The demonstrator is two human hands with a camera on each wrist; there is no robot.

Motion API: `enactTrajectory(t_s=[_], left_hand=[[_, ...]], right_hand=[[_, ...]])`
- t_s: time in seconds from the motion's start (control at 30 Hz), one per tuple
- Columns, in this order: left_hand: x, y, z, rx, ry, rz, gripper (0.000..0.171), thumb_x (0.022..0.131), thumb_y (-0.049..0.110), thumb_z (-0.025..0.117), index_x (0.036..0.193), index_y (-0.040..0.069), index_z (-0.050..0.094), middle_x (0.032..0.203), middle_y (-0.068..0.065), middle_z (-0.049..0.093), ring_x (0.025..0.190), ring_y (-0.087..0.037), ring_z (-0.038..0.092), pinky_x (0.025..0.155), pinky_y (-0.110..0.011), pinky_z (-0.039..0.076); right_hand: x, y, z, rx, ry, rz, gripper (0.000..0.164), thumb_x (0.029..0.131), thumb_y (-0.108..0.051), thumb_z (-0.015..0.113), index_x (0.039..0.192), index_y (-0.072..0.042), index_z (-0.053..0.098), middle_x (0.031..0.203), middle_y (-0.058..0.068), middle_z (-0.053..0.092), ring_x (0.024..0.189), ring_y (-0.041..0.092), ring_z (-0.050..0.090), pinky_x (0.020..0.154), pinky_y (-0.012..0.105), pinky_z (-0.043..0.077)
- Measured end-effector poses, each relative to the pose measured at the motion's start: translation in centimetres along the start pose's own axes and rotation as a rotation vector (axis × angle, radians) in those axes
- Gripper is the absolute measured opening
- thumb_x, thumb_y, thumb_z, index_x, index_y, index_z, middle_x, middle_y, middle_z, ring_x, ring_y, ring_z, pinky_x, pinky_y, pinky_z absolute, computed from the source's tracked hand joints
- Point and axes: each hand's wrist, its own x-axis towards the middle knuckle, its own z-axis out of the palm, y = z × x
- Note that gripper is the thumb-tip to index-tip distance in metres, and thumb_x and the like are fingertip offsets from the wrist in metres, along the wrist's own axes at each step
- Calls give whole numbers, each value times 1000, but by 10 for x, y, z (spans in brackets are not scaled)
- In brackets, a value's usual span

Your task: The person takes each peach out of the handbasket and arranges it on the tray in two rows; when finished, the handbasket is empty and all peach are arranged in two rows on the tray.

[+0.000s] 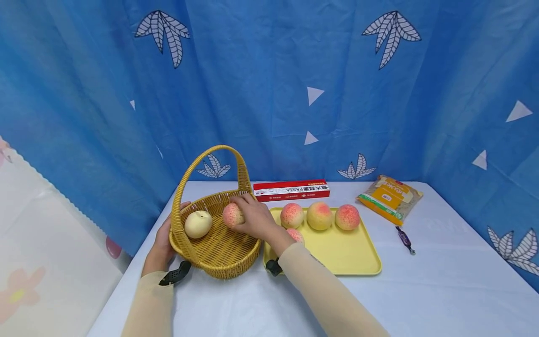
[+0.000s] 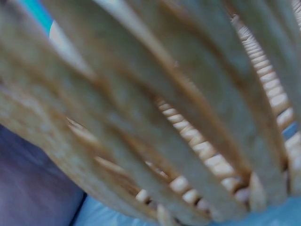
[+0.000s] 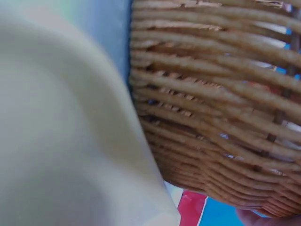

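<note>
Right hand (image 1: 258, 217): I'm gripping a peach (image 1: 232, 215) in curled fingers | over basket (image 1: 229, 271), right of pale fruit (image 1: 198, 224) | left hand (image 1: 163, 236): touching left side, finger closure unclear

Basket (image 1: 230, 271) left of tray (image 1: 337, 255), peaches (image 1: 319, 217) on tray, box (image 1: 291, 190) behind tray, bag (image 1: 390, 196) farther right

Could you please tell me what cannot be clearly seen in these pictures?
Head view: most fingers of the left hand, hidden behind the basket.
Head view: part of the held peach, covered by the right hand.
Head view: small print on the bag, too small to read.
Left wrist view: the basket, blurred and cut off by the edges.
</note>
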Motion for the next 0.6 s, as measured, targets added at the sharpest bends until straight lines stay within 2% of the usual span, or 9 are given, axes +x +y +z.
enactTrajectory(t_s=[0.27, 0.4, 0.6], left_hand=[[2, -1, -1, -3, -1, 12, 55, 106, 47, 37, 154, 19, 34, 132, 10, 49, 120, -3, 48, 99, -18, 41], [2, -1, 0, -7, 4, 8, 56, 107, 46, 37, 155, 18, 32, 133, 11, 48, 121, -2, 47, 101, -17, 40], [2, -1, 0, -8, -8, 12, 57, 106, 47, 38, 155, 17, 32, 134, 10, 48, 121, -2, 47, 101, -17, 39]], right_hand=[[-7, -2, -2, 51, 27, 2, 73, 83, -46, 79, 146, -27, 47, 142, 1, 48, 121, 21, 56, 104, 47, 46], [-12, -2, -5, 102, 43, 21, 74, 81, -46, 81, 145, -30, 46, 142, 1, 50, 122, 22, 56, 105, 47, 46], [-22, -3, -13, 207, 98, 19, 75, 81, -40, 83, 144, -27, 44, 144, -1, 52, 125, 22, 57, 103, 45, 49]])
